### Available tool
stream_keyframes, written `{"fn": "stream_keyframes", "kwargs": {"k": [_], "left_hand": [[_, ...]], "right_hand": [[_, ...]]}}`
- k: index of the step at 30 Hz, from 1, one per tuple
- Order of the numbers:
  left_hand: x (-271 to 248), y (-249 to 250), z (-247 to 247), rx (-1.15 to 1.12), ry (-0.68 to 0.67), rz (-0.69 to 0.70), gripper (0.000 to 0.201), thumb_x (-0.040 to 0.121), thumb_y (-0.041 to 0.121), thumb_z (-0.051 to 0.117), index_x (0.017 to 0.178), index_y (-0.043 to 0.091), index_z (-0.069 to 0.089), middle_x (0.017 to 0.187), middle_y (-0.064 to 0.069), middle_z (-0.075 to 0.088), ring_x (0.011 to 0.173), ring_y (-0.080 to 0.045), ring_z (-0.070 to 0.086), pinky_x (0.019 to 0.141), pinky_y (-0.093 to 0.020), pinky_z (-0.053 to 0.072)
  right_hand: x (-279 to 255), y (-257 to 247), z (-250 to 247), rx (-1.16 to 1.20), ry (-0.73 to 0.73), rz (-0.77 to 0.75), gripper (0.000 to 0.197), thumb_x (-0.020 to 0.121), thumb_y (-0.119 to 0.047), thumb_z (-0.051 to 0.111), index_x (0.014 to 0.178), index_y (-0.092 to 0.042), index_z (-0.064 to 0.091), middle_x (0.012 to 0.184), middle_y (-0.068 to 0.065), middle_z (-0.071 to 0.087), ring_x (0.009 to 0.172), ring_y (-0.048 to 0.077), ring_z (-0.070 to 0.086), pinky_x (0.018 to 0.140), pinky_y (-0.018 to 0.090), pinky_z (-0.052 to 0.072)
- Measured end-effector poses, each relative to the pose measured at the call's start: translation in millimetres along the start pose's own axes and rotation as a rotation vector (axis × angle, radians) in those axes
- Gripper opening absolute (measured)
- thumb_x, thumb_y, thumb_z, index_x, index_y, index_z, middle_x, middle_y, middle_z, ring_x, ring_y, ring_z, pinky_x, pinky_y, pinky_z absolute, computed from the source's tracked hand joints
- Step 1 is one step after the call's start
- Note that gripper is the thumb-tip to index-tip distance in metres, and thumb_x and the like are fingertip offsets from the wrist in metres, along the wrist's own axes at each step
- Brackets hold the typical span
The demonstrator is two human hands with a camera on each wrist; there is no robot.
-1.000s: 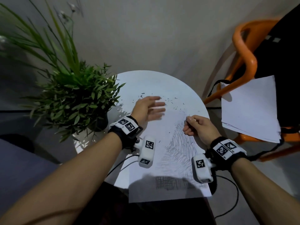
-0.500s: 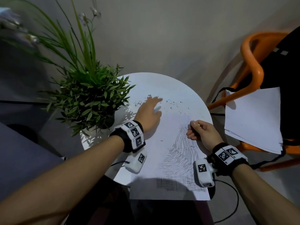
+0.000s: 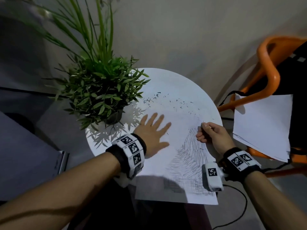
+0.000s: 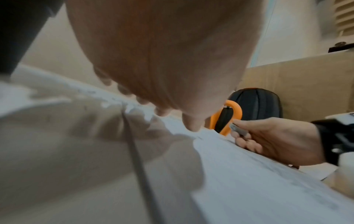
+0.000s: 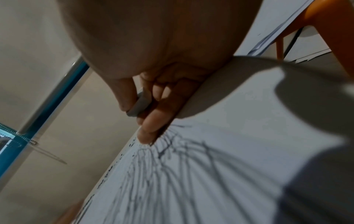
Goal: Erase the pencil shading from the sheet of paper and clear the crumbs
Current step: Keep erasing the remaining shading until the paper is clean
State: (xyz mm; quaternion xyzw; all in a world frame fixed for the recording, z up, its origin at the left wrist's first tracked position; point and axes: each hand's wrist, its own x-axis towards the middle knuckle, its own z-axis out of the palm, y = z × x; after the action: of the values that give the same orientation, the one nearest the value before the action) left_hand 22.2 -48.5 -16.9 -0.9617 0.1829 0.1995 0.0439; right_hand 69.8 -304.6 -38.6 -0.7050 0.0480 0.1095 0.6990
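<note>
A white sheet of paper [image 3: 179,128] lies on the round white table [image 3: 167,80], with dark pencil shading [image 3: 191,156] over its right half. Dark eraser crumbs [image 3: 166,102] are scattered across the far part of the sheet and table. My left hand [image 3: 153,130] lies flat with fingers spread on the sheet's left side, just short of the crumbs. My right hand [image 3: 209,132] rests at the top of the shading, thumb and fingers pinching a small grey eraser [image 5: 139,104], also visible as the eraser [image 4: 238,130] in the left wrist view.
A potted green plant [image 3: 99,93] stands on the table's left side, close to my left hand. An orange chair [image 3: 272,75] to the right carries a stack of white paper [image 3: 262,127] and a black bag [image 3: 297,63]. A cable [image 3: 240,206] hangs from my right wrist.
My left hand has drawn back from the crumbs toward me and now lies flat with spread fingers. My right hand with the eraser has hardly moved. The head camera shifted.
</note>
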Motion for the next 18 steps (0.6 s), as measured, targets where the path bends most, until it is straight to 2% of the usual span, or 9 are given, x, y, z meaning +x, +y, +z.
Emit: {"fn": "stream_keyframes", "kwargs": {"k": [1,2,4,6,8,10,13,16,18], "left_hand": [[5.1,-5.8,-4.6,-0.023,0.023,-0.115,0.073,0.102,0.060,0.013,0.156,0.023,-0.019,0.161,-0.008,-0.029,0.149,-0.029,-0.026,0.122,-0.051,-0.010],[6.7,-8.4,-9.4,-0.061,0.050,-0.165,0.074,0.103,0.059,0.012,0.156,0.018,-0.020,0.161,-0.009,-0.030,0.149,-0.029,-0.026,0.122,-0.051,-0.011],[-2.0,-4.2,-15.0,-0.150,0.105,-0.087,0.077,0.103,0.058,0.015,0.155,0.013,-0.019,0.162,-0.009,-0.027,0.150,-0.027,-0.023,0.123,-0.048,-0.010],[-25.8,6.8,-11.6,-0.257,0.071,0.038,0.078,0.103,0.059,0.020,0.157,0.013,-0.015,0.163,-0.007,-0.025,0.151,-0.024,-0.022,0.124,-0.045,-0.008],[-50.3,15.4,2.3,-0.299,0.033,0.049,0.082,0.103,0.059,0.025,0.158,0.014,-0.014,0.160,-0.004,-0.029,0.149,-0.023,-0.026,0.123,-0.045,-0.010],[-62.4,17.5,16.5,-0.314,0.022,-0.001,0.088,0.101,0.062,0.030,0.157,0.014,-0.018,0.158,-0.005,-0.033,0.147,-0.023,-0.031,0.122,-0.045,-0.012],[-62.6,19.0,31.1,-0.248,-0.009,-0.013,0.100,0.095,0.071,0.032,0.155,0.013,-0.022,0.156,-0.009,-0.037,0.146,-0.027,-0.034,0.121,-0.046,-0.016],[-61.8,19.9,37.9,-0.218,-0.004,-0.005,0.105,0.092,0.075,0.033,0.154,0.012,-0.023,0.156,-0.010,-0.038,0.145,-0.027,-0.035,0.121,-0.046,-0.017],[-62.9,19.0,40.1,-0.208,0.009,-0.005,0.106,0.091,0.075,0.034,0.154,0.011,-0.023,0.155,-0.010,-0.038,0.145,-0.028,-0.035,0.121,-0.046,-0.017]], "right_hand": [[-0.2,-0.6,0.2,0.002,0.004,0.005,0.028,0.101,-0.015,0.050,0.081,0.003,0.058,0.070,0.019,0.058,0.056,0.019,0.054,0.050,0.017,0.046],[-0.2,-0.5,0.1,0.000,0.009,0.011,0.028,0.101,-0.016,0.051,0.081,0.002,0.058,0.070,0.019,0.058,0.056,0.019,0.054,0.050,0.017,0.046],[0.8,-0.8,0.2,-0.003,0.012,0.024,0.028,0.101,-0.017,0.051,0.081,0.002,0.059,0.071,0.019,0.058,0.057,0.019,0.055,0.051,0.017,0.047],[0.2,-4.8,-0.5,-0.003,-0.007,0.048,0.028,0.100,-0.017,0.053,0.079,0.000,0.059,0.073,0.020,0.059,0.059,0.022,0.054,0.050,0.019,0.046],[-6.0,-17.8,0.1,-0.032,-0.067,0.076,0.027,0.099,-0.017,0.053,0.080,0.000,0.059,0.074,0.022,0.059,0.061,0.025,0.053,0.051,0.023,0.044],[-14.1,-35.8,5.1,-0.115,-0.174,0.118,0.027,0.100,-0.019,0.051,0.084,0.003,0.057,0.075,0.029,0.061,0.060,0.028,0.056,0.050,0.027,0.044],[-23.2,-50.1,24.1,-0.210,-0.460,0.331,0.029,0.095,-0.027,0.052,0.085,0.001,0.055,0.089,0.040,0.064,0.066,0.033,0.065,0.056,0.032,0.052],[-15.5,-44.6,50.6,-0.287,-0.627,0.471,0.028,0.095,-0.030,0.053,0.085,-0.005,0.059,0.101,0.032,0.068,0.080,0.029,0.071,0.066,0.030,0.057],[-0.7,-42.4,73.2,-0.157,-0.507,0.415,0.022,0.100,-0.022,0.050,0.088,-0.006,0.060,0.102,0.022,0.071,0.089,0.024,0.071,0.072,0.030,0.058]]}}
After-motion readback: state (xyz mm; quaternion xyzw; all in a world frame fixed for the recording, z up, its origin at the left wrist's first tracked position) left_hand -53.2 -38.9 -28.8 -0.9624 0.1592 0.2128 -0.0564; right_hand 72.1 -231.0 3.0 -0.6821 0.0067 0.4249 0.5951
